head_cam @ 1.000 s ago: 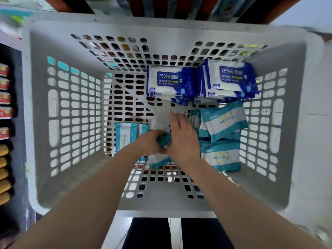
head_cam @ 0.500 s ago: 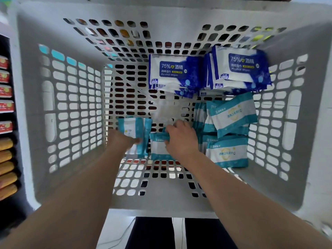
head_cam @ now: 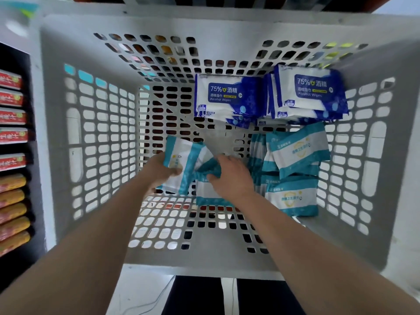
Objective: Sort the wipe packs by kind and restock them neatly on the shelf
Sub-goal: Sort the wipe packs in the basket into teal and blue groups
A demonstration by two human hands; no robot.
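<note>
inside a white perforated plastic basket (head_cam: 102, 133), a person's left hand (head_cam: 159, 172) grips a tilted teal-and-white soft wipe pack (head_cam: 181, 160), while the right hand (head_cam: 234, 180) pinches the crumpled top edge of a second teal-and-white pack (head_cam: 208, 194) just beside it on the basket floor. more teal packs (head_cam: 297, 153) are stacked at the right wall, and 2 piles of blue-and-white alcohol wipe packs (head_cam: 227, 98) sit against the far wall.

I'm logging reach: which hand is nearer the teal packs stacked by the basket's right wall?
Right. The right hand sits just left of the teal stack, gripping a crumpled pack; the left hand is farther left, holding a second pack.
</note>
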